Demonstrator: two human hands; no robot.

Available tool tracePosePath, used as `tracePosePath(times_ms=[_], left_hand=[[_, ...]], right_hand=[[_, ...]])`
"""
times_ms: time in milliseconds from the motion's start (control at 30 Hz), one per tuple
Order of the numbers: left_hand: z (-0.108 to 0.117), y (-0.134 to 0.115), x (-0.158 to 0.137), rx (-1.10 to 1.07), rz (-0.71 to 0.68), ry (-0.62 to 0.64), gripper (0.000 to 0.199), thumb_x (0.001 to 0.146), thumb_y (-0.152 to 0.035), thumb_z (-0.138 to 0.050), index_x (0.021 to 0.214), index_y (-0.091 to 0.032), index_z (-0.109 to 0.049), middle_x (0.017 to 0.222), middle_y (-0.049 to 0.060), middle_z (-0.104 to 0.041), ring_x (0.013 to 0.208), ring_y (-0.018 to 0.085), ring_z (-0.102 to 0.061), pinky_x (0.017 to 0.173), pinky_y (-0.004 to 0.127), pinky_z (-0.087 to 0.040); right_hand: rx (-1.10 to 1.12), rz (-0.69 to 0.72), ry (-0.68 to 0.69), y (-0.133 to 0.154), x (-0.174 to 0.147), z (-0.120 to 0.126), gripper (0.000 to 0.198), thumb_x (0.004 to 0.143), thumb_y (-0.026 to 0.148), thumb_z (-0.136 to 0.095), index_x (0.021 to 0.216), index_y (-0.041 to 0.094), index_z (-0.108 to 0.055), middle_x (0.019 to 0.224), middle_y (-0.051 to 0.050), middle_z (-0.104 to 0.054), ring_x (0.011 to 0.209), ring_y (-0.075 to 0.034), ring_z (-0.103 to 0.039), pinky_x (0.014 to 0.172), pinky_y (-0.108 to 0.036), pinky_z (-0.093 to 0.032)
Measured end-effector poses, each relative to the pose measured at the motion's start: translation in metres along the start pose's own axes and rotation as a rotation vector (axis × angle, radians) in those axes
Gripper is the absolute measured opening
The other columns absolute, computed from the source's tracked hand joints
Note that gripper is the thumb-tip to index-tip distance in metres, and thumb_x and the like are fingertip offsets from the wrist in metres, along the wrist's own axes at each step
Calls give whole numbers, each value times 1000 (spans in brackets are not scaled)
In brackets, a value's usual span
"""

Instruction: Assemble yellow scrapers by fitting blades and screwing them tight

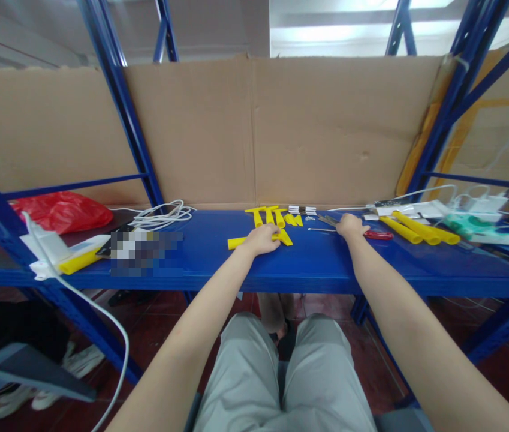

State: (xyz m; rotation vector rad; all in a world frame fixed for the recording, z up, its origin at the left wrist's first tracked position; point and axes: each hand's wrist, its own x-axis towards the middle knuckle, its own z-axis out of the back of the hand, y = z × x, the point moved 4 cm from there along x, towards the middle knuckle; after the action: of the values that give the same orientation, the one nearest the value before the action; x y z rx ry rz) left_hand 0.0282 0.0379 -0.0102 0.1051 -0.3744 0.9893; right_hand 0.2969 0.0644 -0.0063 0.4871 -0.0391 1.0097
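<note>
My left hand [262, 239] is closed around a yellow T-shaped piece with a tube handle [236, 243], held low over the blue tabletop, its slanted head [285, 237] sticking out to the right. My right hand [351, 225] rests over the tools, its fingertips mostly hidden. By its fingers lies a grey metal tool [327, 220], of a kind I cannot make out. A screwdriver with a red handle [379, 235] passes beneath this hand. Beyond my left hand are several yellow T-shaped pieces [268, 215] and small flat yellow parts [293, 219].
White-and-black strips [302, 210] lie at the back. Yellow tubes [416, 229] are on the right, near a green-and-white packet [476, 227]. Coiled white cable [168, 215] and a red bag [63, 211] sit left. Cardboard [254, 132] and blue posts [122, 102] bound the bench.
</note>
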Motion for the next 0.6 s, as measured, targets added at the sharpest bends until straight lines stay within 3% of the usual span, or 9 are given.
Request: tracePosePath(times_ms=[167,267,367,433,533,600], left_hand=[[2,-1,-1,-9,16,-1,38,81,-27,-56,117,-20,-64,126,7,-64,118,23,-57,99,30,-46],[3,-1,-2,-7,32,7,39,81,-27,-55,118,-20,-63,126,7,-63,118,23,-57,99,30,-46],[1,0,-1,-3,21,5,39,82,-26,-54,119,-20,-63,127,7,-63,118,23,-57,100,30,-45],[0,0,0,-1,-7,-4,37,83,-24,-53,119,-20,-63,127,7,-63,118,22,-57,101,29,-44],[-2,0,0,-5,-37,-23,36,86,-22,-52,121,-20,-61,127,7,-63,119,20,-57,101,29,-43],[-1,0,0,-8,-35,-37,37,87,-21,-51,123,-20,-59,128,7,-62,119,19,-56,102,28,-43]], right_hand=[[140,70,-89,10,-3,7,22,81,21,-55,97,20,-70,112,-13,-66,110,-29,-55,91,-48,-41],[378,166,-25,23,-9,5,11,78,23,-62,83,17,-69,94,-8,-69,94,-23,-61,82,-34,-46],[609,282,170,40,-20,0,6,74,22,-66,71,16,-64,70,-1,-64,66,-13,-58,63,-24,-46],[685,333,394,50,-30,-6,11,74,22,-67,67,16,-61,56,3,-56,51,-8,-49,50,-20,-40],[732,371,687,58,-46,-12,18,73,23,-71,63,16,-58,49,4,-51,42,-5,-43,41,-16,-33],[741,358,785,60,-52,-13,19,73,22,-72,63,15,-58,49,3,-54,41,-5,-43,39,-15,-32]])
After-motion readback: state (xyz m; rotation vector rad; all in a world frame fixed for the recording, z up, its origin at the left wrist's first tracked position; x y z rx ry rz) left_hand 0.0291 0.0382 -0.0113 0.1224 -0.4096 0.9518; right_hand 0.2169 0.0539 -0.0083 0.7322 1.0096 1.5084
